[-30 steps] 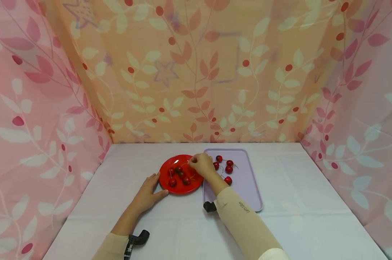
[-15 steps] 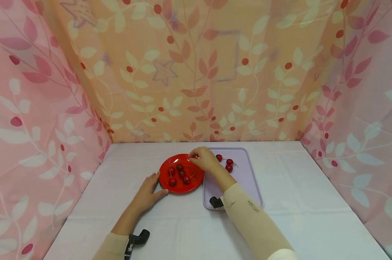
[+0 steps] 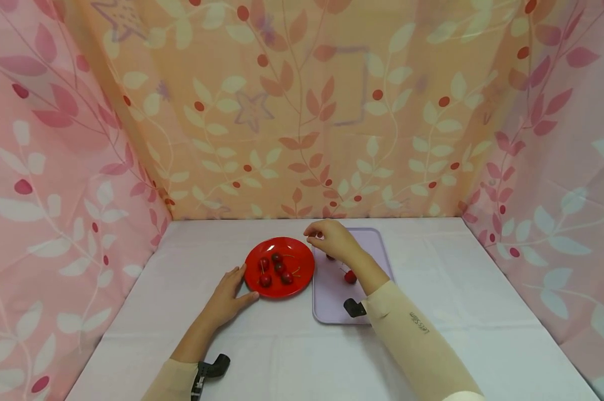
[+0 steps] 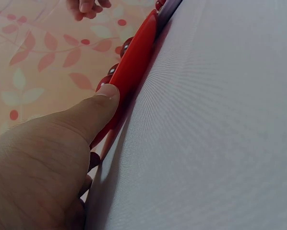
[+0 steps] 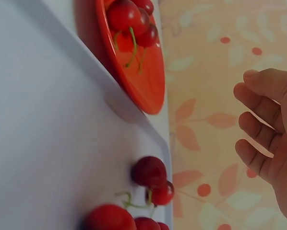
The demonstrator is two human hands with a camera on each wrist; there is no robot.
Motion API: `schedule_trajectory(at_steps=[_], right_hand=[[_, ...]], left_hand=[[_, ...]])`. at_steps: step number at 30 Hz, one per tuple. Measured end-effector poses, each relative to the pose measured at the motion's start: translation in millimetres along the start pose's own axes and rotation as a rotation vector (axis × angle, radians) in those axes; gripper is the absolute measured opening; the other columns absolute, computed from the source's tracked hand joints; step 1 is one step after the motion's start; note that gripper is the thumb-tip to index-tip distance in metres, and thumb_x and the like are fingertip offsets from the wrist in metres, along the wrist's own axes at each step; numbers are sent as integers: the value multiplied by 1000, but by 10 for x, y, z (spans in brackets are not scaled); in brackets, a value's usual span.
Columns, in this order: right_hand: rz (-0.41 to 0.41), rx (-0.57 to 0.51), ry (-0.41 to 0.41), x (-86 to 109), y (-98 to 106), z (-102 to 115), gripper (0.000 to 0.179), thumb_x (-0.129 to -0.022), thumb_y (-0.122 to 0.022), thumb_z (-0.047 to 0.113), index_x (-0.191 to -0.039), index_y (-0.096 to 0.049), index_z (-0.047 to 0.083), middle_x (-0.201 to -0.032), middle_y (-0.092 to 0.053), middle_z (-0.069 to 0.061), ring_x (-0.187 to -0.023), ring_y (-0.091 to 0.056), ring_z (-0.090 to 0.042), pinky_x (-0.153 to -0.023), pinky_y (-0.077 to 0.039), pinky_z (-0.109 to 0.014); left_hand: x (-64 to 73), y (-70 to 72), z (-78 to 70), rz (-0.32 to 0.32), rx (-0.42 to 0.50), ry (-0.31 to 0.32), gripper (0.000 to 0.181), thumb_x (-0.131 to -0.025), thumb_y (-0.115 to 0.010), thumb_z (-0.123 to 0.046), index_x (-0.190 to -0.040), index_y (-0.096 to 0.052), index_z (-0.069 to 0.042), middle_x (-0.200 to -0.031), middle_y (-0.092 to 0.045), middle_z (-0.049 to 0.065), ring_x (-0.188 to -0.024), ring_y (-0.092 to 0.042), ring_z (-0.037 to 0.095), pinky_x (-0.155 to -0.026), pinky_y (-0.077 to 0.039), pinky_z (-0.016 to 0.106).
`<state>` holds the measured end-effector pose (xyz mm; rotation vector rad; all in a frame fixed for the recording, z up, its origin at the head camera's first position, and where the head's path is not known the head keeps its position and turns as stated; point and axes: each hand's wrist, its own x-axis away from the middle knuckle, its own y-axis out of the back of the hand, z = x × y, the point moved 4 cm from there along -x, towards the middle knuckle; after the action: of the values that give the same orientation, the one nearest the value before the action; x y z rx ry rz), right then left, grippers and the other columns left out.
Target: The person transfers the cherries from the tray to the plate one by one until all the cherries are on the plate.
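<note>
A red plate [image 3: 303,278] holds several dark red cherries [image 3: 279,267] with thin green stems. My left hand [image 3: 227,301] rests against the plate's left and near rim, its fingers and thumb spread. In the left wrist view, the thumb [image 4: 102,103] touches the red edge. My right hand [image 3: 334,239] hovers over the far left part of a lilac tray [image 3: 332,306]. Nothing shows between its loosely bent fingers in the right wrist view. More cherries [image 3: 350,277] lie on the tray; in the head view, the right hand and forearm hide some of them.
Plate and tray stand side by side on a white cloth [image 3: 457,267], their edges nearly touching. An orange leaf-patterned curtain [image 3: 302,111] hangs at the back, with pink curtains on both sides. A black wrist mount [image 3: 215,366] sits on the left forearm.
My right hand has moved from above the plate rightward and back over the tray, its fingers coming apart a little. The left hand and the plate have stayed put.
</note>
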<state>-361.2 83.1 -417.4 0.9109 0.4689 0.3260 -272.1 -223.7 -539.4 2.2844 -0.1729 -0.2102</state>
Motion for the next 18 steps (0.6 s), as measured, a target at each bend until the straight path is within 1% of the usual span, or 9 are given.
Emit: schedule_trajectory(at_steps=[3,5,12,14,18], right_hand=[[-6,3,-5,44,78,-47,16,-96,-72,23,-111,-77,22,-102,-71,8,-101,-62,-24,-87,-53,-38],[-8,3,-4,74,136,-59,16,-96,-72,24,-111,-77,21,-102,-70,8,-101,-62,-24,-88,-53,-38],[-24,56,24,183,327,-122,16,-94,-75,20,-110,-78,18,-102,-71,6,-98,-63,-17,-90,-56,-36],[-34,54,30,225,376,-159,18,-94,-75,18,-112,-77,16,-103,-71,3,-100,-64,-19,-93,-56,-39],[-62,67,12,295,448,-267,16,-95,-75,18,-110,-77,16,-104,-73,3,-106,-63,-21,-99,-53,-44]], left_hand=[[-6,-16,16,3,-6,5,98,-89,-74,-55,-162,-29,-9,-165,-34,14,-155,-21,41,-120,-23,65],[-6,-17,18,3,-2,10,98,-88,-75,-55,-162,-29,-10,-165,-34,13,-156,-21,40,-120,-23,65],[-1,-5,-13,3,4,2,99,-87,-76,-55,-162,-30,-9,-165,-35,16,-154,-22,42,-119,-26,65],[-2,-3,-15,7,4,8,99,-87,-76,-55,-162,-30,-9,-165,-35,15,-155,-22,41,-119,-26,65],[-5,0,-10,14,-1,29,99,-87,-76,-54,-162,-29,-10,-165,-34,15,-155,-21,41,-120,-25,64]])
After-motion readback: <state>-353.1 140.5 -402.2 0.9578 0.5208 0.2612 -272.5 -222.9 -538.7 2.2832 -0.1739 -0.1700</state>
